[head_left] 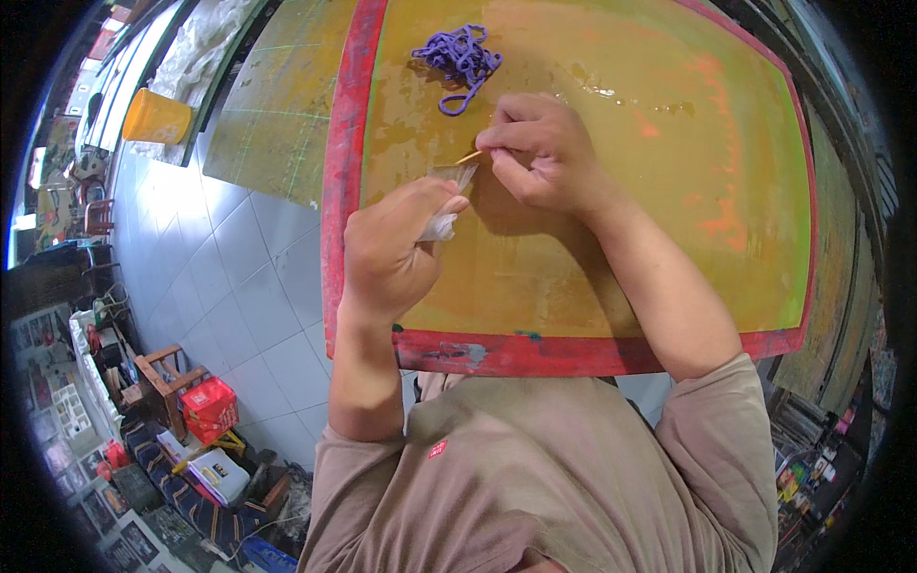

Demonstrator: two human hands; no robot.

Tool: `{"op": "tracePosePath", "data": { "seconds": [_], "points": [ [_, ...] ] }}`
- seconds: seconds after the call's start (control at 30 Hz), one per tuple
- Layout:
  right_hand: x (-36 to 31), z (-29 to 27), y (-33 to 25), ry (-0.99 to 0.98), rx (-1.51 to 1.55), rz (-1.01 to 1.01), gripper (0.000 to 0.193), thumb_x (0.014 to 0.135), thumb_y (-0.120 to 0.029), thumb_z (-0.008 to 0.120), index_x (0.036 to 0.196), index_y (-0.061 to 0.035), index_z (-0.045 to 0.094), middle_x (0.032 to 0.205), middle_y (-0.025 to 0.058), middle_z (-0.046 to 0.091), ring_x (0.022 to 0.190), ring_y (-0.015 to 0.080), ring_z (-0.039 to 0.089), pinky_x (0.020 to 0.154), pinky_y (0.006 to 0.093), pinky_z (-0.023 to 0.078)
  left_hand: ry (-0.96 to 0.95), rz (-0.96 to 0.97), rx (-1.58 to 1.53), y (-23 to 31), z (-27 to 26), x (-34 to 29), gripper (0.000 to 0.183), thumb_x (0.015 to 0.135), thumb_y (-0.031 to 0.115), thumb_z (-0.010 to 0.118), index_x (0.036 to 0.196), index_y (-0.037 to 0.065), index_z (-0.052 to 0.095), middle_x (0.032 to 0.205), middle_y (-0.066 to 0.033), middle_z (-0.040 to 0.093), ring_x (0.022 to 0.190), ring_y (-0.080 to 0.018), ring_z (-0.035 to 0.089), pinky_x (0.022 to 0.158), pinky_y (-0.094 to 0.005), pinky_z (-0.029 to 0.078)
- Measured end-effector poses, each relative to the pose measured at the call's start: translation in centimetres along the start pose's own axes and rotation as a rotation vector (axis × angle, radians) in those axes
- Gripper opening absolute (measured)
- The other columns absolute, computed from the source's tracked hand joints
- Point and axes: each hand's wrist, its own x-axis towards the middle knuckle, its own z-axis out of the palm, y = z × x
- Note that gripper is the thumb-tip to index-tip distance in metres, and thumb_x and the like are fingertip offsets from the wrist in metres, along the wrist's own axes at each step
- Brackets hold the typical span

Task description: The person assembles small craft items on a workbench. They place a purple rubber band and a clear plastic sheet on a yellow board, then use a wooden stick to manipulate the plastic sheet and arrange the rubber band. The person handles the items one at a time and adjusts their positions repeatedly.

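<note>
Where it bunches, plastic [441, 227] looks whitish; elsewhere — translucent.

Thin stick [468, 158]: golden-yellow, short visible length, near 12 o'clock of view. Pinched in right hand [543, 158] fingertips, rest hidden by fingers; slanted, free tip toward 8 o'clock. Looks straight. Thin film piece [466, 179]: see-through to whitish, creased, also near 12 o'clock, just below stick. Gripped in left hand [392, 250], between thumb and fingers; upper part spread, sticking out toward 1 o'clock. Lower part white, bunched, poking out at 7 o'clock from thumb tip. Stick tip right by film's upper edge; contact unclear.
</note>
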Motion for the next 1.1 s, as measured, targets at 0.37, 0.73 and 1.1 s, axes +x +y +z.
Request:
{"op": "tracePosePath", "data": {
  "seconds": [0.37, 0.73, 1.1],
  "points": [
    [-0.01, 0.19, -0.11, -0.008, 0.037, 0.011, 0.006, 0.064, -0.010, 0.060, 0.068, -0.0081, 0.064, 0.062, 0.0076, 0.049, 0.060, 0.0269, 0.053, 0.052, 0.0375, 0.041, 0.002, 0.032, 0.017, 0.08, -0.13, -0.16, 0.023, 0.064, -0.012, 0.060, 0.083, 0.001, 0.065, 0.080, -0.0150, 0.065, 0.075, -0.0278, 0.066, 0.066, -0.0311, 0.053],
    [-0.07, 0.11, -0.26, 0.008, 0.034, 0.021, 0.008, 0.063, -0.008, 0.060, 0.070, -0.0080, 0.064, 0.063, 0.0079, 0.051, 0.060, 0.0265, 0.054, 0.051, 0.0360, 0.042, -0.021, 0.096, 0.009, 0.37, -0.47, -0.12, 0.021, 0.062, -0.011, 0.062, 0.080, -0.001, 0.062, 0.076, -0.0153, 0.063, 0.075, -0.0287, 0.065, 0.066, -0.0323, 0.053],
    [-0.02, -0.21, -0.61, 0.001, 0.059, 0.029, 0.009, 0.063, -0.005, 0.060, 0.070, -0.0076, 0.065, 0.064, 0.0076, 0.051, 0.059, 0.0256, 0.053, 0.050, 0.0350, 0.041, 0.005, 0.155, 0.041, 0.57, -0.59, 0.01, 0.016, 0.064, -0.006, 0.068, 0.078, -0.003, 0.060, 0.074, -0.0166, 0.062, 0.070, -0.0297, 0.065, 0.060, -0.0324, 0.053]
  ]
}}
